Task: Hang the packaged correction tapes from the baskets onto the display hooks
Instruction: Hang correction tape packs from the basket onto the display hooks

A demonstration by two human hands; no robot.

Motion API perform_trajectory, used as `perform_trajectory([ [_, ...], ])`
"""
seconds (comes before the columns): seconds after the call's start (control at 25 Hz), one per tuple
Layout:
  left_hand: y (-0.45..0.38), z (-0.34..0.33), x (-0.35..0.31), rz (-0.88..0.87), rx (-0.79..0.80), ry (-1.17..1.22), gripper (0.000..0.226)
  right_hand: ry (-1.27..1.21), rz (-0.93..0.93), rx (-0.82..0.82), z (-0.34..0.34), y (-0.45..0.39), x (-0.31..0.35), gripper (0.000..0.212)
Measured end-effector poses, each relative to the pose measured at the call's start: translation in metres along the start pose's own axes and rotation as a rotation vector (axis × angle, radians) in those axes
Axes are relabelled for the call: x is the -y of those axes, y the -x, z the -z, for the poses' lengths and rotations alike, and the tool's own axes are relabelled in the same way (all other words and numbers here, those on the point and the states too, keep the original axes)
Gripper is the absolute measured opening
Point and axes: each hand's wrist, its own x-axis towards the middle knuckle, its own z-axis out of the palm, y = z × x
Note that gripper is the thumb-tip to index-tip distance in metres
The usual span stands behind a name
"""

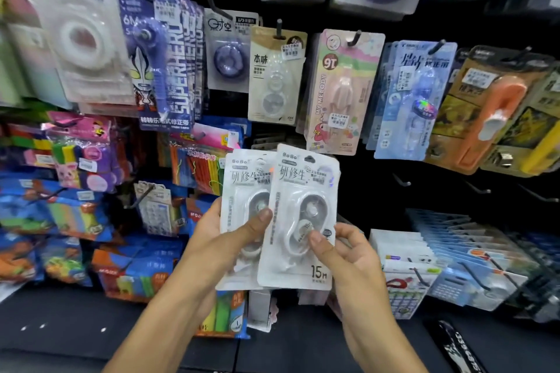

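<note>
Two white packaged correction tapes are held up before the display wall. My left hand (230, 233) grips the rear pack (242, 185), thumb pressed on its front. The front pack (303, 191), marked 15m, overlaps it to the right, and my right hand (342, 251) pinches its lower right side with thumb on the blister. Bare black hooks (401, 180) stick out of the dark panel to the right of the packs, with more (478, 189) further right. No basket is in view.
Other correction tape packs hang above: a beige one (277, 76), a pink My Melody one (342, 91), blue ones (415, 100), orange ones (491, 109). Colourful stationery packs (75, 166) crowd the left. Rows of boxed goods (454, 257) sit lower right.
</note>
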Motion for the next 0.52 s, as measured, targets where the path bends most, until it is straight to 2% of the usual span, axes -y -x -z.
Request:
perform_trajectory([
  [0.08,-0.001,0.005,-0.001,-0.01,-0.054,0.004,0.071,0.015,-0.039,-0.059,0.013,0.003,-0.002,0.04],
  [0.16,0.0,0.008,-0.002,-0.044,-0.114,0.007,0.065,0.061,-0.053,-0.131,0.021,0.004,-0.009,0.017],
  [0.2,0.0,0.009,-0.003,-0.068,-0.13,0.013,0.062,0.09,-0.048,-0.156,0.022,0.004,-0.012,0.012],
  [0.32,0.003,0.006,-0.008,-0.131,-0.139,0.034,0.06,0.193,0.009,-0.159,0.023,0.0,-0.014,0.022],
  [0.44,0.002,0.005,-0.01,-0.169,-0.169,0.034,0.064,0.22,0.077,-0.095,0.024,0.006,-0.016,0.016],
  [0.52,0.0,0.007,-0.011,-0.194,-0.183,0.052,0.065,0.175,0.116,-0.108,0.028,0.008,-0.016,0.012],
])
